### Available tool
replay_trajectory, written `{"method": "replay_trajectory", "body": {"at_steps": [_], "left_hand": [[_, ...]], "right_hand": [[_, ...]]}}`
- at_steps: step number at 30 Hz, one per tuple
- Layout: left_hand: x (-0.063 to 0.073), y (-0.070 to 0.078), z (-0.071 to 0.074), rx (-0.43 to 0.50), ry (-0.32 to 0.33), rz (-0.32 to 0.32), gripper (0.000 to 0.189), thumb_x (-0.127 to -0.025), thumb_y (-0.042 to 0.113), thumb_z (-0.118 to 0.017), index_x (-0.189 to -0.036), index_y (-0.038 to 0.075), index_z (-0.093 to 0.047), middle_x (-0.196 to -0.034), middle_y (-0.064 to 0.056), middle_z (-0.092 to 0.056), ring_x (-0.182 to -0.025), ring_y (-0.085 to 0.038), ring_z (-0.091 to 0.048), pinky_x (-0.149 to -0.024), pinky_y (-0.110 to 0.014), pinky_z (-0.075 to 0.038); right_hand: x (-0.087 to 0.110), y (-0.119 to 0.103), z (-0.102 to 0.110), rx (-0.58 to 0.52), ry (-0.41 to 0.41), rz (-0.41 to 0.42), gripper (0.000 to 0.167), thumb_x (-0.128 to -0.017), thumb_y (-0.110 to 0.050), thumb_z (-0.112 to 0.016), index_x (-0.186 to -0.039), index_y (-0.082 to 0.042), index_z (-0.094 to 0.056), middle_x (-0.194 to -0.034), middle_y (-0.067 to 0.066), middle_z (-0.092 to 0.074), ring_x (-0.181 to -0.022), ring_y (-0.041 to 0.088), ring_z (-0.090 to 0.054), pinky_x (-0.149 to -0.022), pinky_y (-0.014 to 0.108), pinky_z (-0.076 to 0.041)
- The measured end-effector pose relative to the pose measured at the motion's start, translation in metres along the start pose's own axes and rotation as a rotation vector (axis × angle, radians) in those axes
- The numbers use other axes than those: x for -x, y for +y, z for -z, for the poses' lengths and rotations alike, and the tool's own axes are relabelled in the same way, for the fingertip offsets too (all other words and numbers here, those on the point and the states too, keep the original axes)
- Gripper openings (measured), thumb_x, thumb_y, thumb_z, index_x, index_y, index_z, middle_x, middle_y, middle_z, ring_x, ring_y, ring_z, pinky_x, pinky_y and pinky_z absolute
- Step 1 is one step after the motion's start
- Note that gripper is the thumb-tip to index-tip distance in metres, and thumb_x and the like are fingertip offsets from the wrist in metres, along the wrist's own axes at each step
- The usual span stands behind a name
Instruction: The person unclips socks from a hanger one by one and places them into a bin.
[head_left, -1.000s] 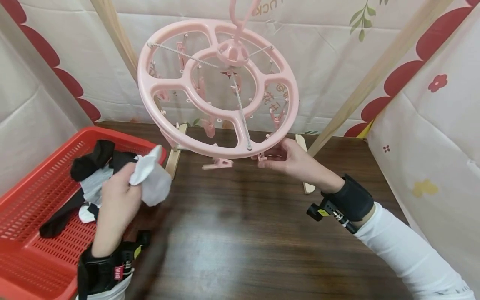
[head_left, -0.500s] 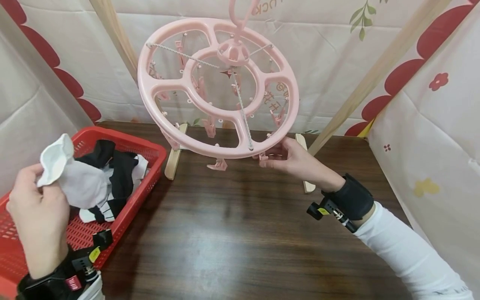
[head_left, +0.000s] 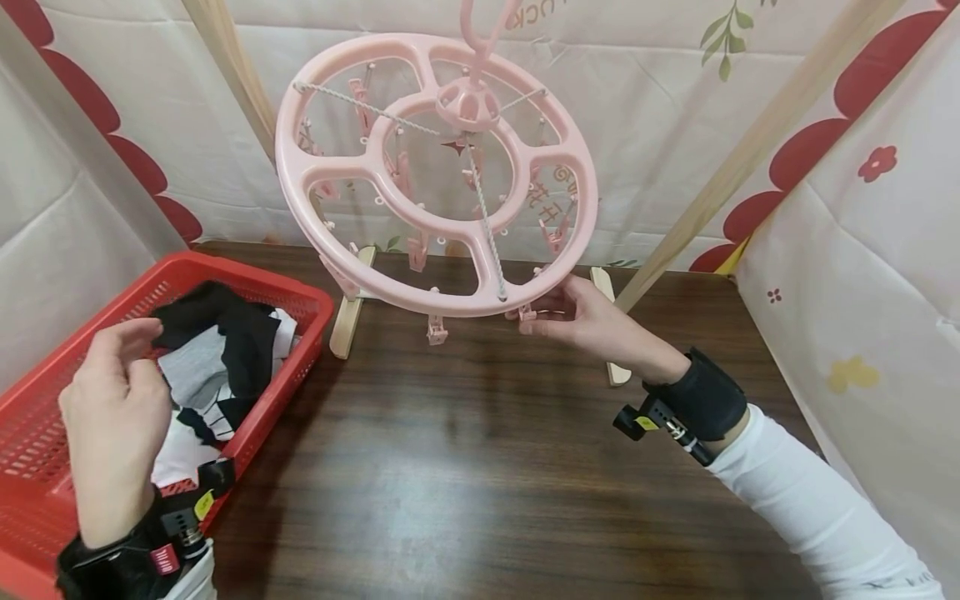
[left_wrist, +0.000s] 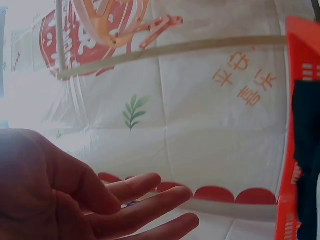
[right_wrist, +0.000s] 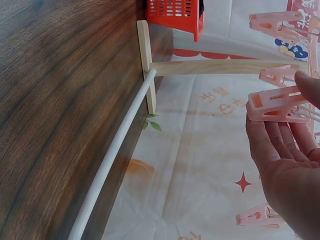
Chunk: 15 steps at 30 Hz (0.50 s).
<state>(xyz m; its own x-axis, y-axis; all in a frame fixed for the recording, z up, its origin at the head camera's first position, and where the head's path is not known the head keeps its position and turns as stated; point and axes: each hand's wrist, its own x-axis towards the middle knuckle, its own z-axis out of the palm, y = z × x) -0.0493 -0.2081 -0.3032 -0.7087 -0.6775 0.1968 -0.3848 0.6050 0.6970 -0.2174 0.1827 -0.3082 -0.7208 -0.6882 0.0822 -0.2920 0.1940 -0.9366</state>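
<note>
My left hand (head_left: 116, 417) hovers over the left side of the red basket (head_left: 313, 321), its fingers loosely bent with nothing between them. A white sock (head_left: 178, 454) lies in the basket just right of this hand, near a grey sock (head_left: 197, 368) and a black sock (head_left: 253, 346). My right hand (head_left: 596, 321) is under the near right rim of the round pink drying rack (head_left: 337, 169). Between thumb and fingers it pinches a pink clothespin (right_wrist: 272, 102), clearly seen in the right wrist view. Another clothespin (head_left: 437, 329) hangs free to its left.
More pink clothespins (head_left: 555, 235) dangle around the rack. Wooden stand legs (head_left: 697, 200) rise on both sides, with flat feet (head_left: 347, 325) on the dark wooden table (head_left: 450, 467). A white bar (right_wrist: 112, 155) joins the stand low down. Printed cloth (head_left: 862, 275) encloses the back and sides.
My left hand carried the white sock left from beside the rack to over the basket and let it go there. The free clothespin swung to hang straight. My right hand stayed in place.
</note>
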Motion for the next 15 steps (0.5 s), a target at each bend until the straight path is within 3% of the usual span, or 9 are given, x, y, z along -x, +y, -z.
{"method": "replay_trajectory", "body": {"at_steps": [2,5,9,10,12,15], "left_hand": [[0.001,0.002,-0.003,0.007,-0.029,-0.050,0.045,-0.096,0.007,-0.030,-0.136,0.004,-0.051,-0.131,-0.022,-0.055,-0.093,-0.037,-0.047,-0.065,-0.037,-0.029],[0.004,0.004,-0.009,-0.007,-0.076,-0.122,0.045,-0.094,0.003,-0.033,-0.135,0.003,-0.051,-0.129,-0.024,-0.055,-0.073,-0.034,-0.043,-0.060,-0.037,-0.030],[0.011,0.007,-0.019,-0.019,-0.075,-0.262,0.042,-0.091,-0.003,-0.036,-0.130,-0.001,-0.053,-0.087,-0.023,-0.063,-0.054,-0.027,-0.033,-0.055,-0.036,-0.026],[0.013,0.008,-0.022,-0.016,-0.067,-0.306,0.041,-0.091,-0.004,-0.037,-0.128,-0.002,-0.054,-0.077,-0.021,-0.059,-0.053,-0.027,-0.033,-0.057,-0.037,-0.026],[0.016,0.010,-0.029,0.001,-0.070,-0.393,0.039,-0.089,-0.007,-0.038,-0.125,-0.004,-0.055,-0.074,-0.022,-0.054,-0.057,-0.030,-0.039,-0.060,-0.041,-0.031],[0.022,0.014,-0.044,0.048,-0.105,-0.520,0.038,-0.087,-0.010,-0.041,-0.122,-0.006,-0.055,-0.092,-0.026,-0.058,-0.073,-0.039,-0.051,-0.067,-0.051,-0.038]], "right_hand": [[0.001,0.001,0.000,-0.019,0.002,-0.006,0.032,-0.086,0.003,-0.068,-0.116,0.004,-0.054,-0.102,0.015,-0.068,-0.101,0.032,-0.063,-0.083,0.036,-0.052],[0.002,0.003,0.000,-0.068,0.009,-0.023,0.030,-0.087,0.003,-0.067,-0.114,0.005,-0.054,-0.102,0.018,-0.068,-0.099,0.029,-0.064,-0.081,0.038,-0.052],[0.006,0.006,-0.002,-0.144,0.042,-0.017,0.031,-0.087,0.002,-0.066,-0.116,0.004,-0.054,-0.104,0.019,-0.068,-0.098,0.026,-0.066,-0.078,0.041,-0.053],[0.007,0.006,-0.002,-0.154,0.056,-0.002,0.031,-0.088,0.002,-0.066,-0.116,0.004,-0.055,-0.104,0.019,-0.068,-0.098,0.026,-0.066,-0.078,0.041,-0.053],[0.010,0.009,-0.004,-0.160,0.084,0.039,0.031,-0.088,0.001,-0.066,-0.117,0.002,-0.055,-0.104,0.016,-0.068,-0.098,0.026,-0.067,-0.079,0.039,-0.053],[0.015,0.013,-0.008,-0.151,0.114,0.098,0.027,-0.088,0.004,-0.064,-0.115,0.003,-0.057,-0.101,0.015,-0.069,-0.095,0.025,-0.067,-0.081,0.036,-0.053]]}}
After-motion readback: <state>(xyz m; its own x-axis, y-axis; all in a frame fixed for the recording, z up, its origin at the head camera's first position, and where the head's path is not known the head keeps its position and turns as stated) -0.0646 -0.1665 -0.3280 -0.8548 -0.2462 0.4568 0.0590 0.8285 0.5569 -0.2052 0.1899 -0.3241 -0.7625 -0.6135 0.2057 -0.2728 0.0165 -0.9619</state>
